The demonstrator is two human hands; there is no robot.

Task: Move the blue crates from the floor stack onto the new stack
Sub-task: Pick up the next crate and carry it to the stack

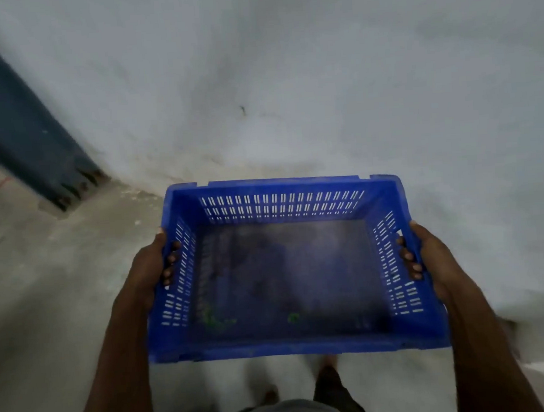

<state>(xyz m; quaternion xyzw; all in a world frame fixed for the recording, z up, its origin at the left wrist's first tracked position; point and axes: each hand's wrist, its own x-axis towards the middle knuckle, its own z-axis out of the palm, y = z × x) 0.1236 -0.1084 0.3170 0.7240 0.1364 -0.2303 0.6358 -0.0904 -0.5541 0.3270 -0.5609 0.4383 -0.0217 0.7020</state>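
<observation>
One blue slotted crate (293, 349) hangs in the air in front of me, held level above the floor. My left hand (149, 272) grips its left wall, fingers poking through the handle slot. My right hand (428, 256) grips the right wall the same way. The crate holds only a few green scraps on its dark bottom. Neither crate stack is in view.
A pale grey wall (287, 76) fills the space ahead. A dark blue door frame or post (17, 127) runs down at the left to the concrete floor (45, 302). My legs and a foot (327, 372) show below the crate.
</observation>
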